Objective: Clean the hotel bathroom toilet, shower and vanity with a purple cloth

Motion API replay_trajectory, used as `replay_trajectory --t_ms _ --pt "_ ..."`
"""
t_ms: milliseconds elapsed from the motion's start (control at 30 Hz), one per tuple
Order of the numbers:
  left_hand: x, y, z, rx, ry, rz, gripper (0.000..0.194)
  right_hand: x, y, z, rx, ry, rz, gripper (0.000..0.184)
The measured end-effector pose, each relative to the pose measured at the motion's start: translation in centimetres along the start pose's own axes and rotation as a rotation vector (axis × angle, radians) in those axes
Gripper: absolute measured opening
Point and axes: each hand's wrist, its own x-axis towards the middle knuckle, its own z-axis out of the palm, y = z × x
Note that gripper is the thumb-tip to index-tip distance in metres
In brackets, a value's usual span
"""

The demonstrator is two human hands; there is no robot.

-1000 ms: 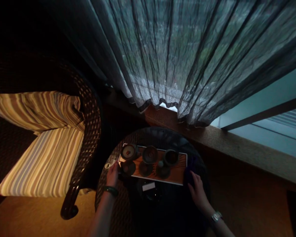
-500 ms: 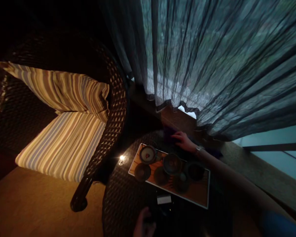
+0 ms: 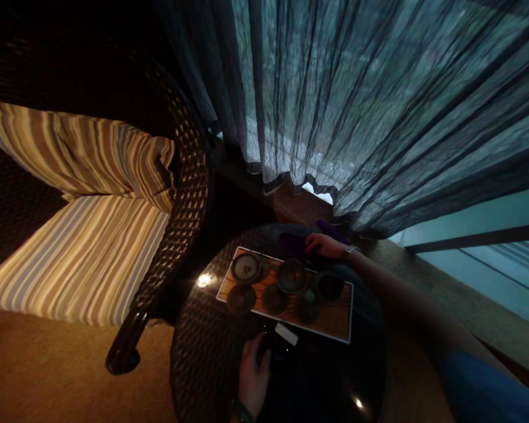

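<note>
Item: purple cloth (image 3: pixel 296 244), lying at the counter's 12 o'clock edge, just behind the tea tray (image 3: pixel 335 320). Right hand (image 3: pixel 324 245) lay flat on it, grip pressing the cloth down, fingers spread, not clenched. Half a second before, the same hand sat on the cloth at much the same spot; a second before, it was at the tray's 3 o'clock end. Judged: wiping had moved round to the far rim of the counter (image 3: pixel 211 352). Left hand (image 3: pixel 252 376), at 6 o'clock, rested on a dark object (image 3: pixel 273 346) beside a white card (image 3: pixel 286 333); whether it grasped this, cannot tell. On the tray: dark cups and lidded bowl (image 3: pixel 245 268). At 9 o'clock: wicker chair (image 3: pixel 189 194), striped cushions (image 3: pixel 79 258). Beyond: sheer curtain (image 3: pixel 357 117)
</note>
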Motion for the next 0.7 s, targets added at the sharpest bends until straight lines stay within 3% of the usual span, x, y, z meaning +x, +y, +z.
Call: replay_trajectory --t_ms 100,167,233,300,400,467,533,633,700 --pt "0.3 1.6 -0.3 0.026 -0.035 0.029 0.064 -8.8 3.4 0.1 0.036 0.123 0.164 0.050" --pt "0.1 2.1 -0.3 0.009 -0.057 -0.003 0.064 -14.5 4.9 2.0 0.073 0.246 0.303 0.045" --pt "-0.2 2.2 -0.3 0.006 -0.074 -0.028 0.062 -19.9 5.3 5.6 0.106 0.408 0.472 0.042" --pt "-0.6 2.1 -0.3 0.014 -0.093 -0.038 0.059 -24.6 4.1 10.8 0.125 0.580 0.662 0.043" --pt "-0.7 1.7 -0.7 0.041 -0.130 -0.039 0.054 -28.6 -1.9 20.4 0.144 0.796 0.909 0.049" --pt "-0.5 1.6 -1.0 0.082 -0.164 -0.036 0.049 -28.3 -8.3 26.9 0.177 0.837 0.978 0.054" --pt "-0.1 1.6 -1.3 0.132 -0.199 -0.023 0.046 -25.8 -15.5 32.4 0.226 0.760 0.974 0.062" --pt "0.3 2.3 -1.8 0.215 -0.248 0.015 0.042 -20.6 -25.2 37.2 0.283 0.576 0.959 0.071" --pt "-0.2 3.5 -2.2 0.270 -0.275 0.057 0.038 -18.1 -29.7 37.5 0.270 0.523 0.868 0.065"
